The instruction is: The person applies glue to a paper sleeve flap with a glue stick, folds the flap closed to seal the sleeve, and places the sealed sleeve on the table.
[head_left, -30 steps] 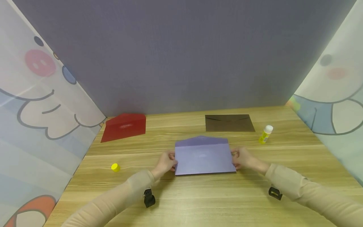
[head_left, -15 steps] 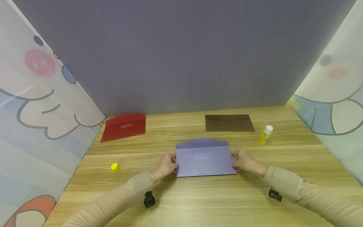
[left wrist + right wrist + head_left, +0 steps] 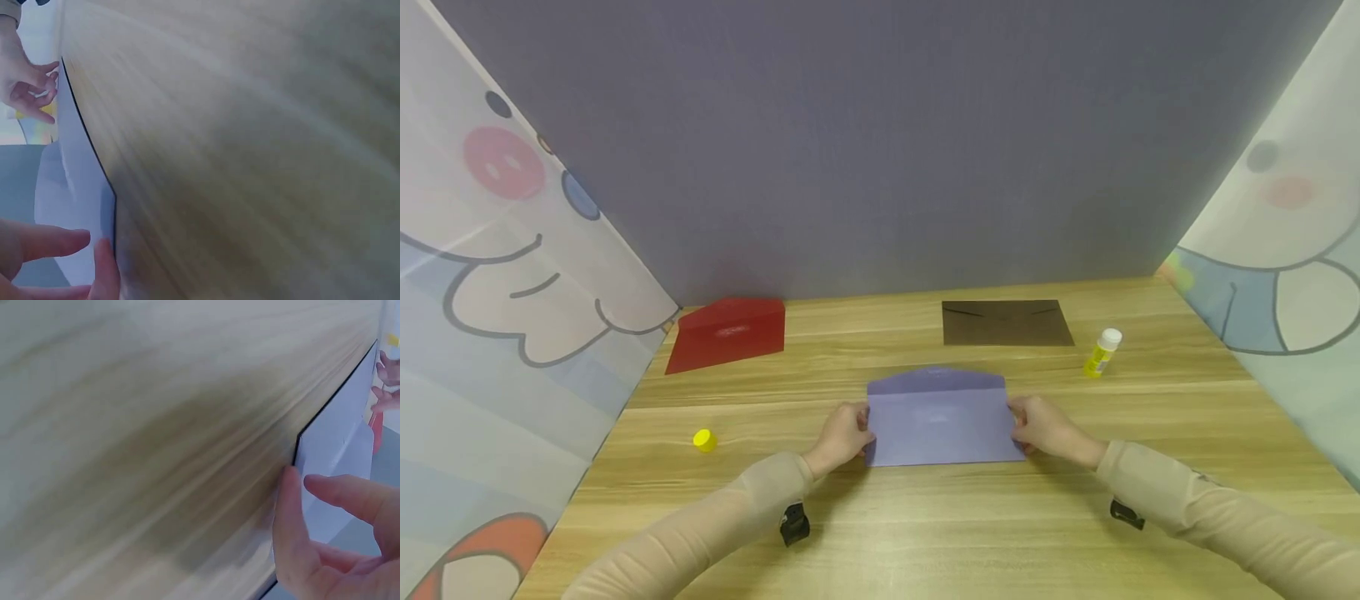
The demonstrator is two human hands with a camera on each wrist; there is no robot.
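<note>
Both hands [image 3: 841,435] [image 3: 1047,428] grip the purple envelope [image 3: 942,427] by opposite sides, its flap [image 3: 936,381] unfolded

Lavender envelope [image 3: 946,428] is smooth paper with a faint sheen (brown envelope [image 3: 1008,327] appears matt). Tabletop [image 3: 955,533] presents satin wood grain. Glue stick [image 3: 1101,356] appears smooth plastic.

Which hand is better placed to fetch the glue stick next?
Probably the right hand: the glue stick is on its side of the purple envelope; the left hand holds the opposite edge.
</note>
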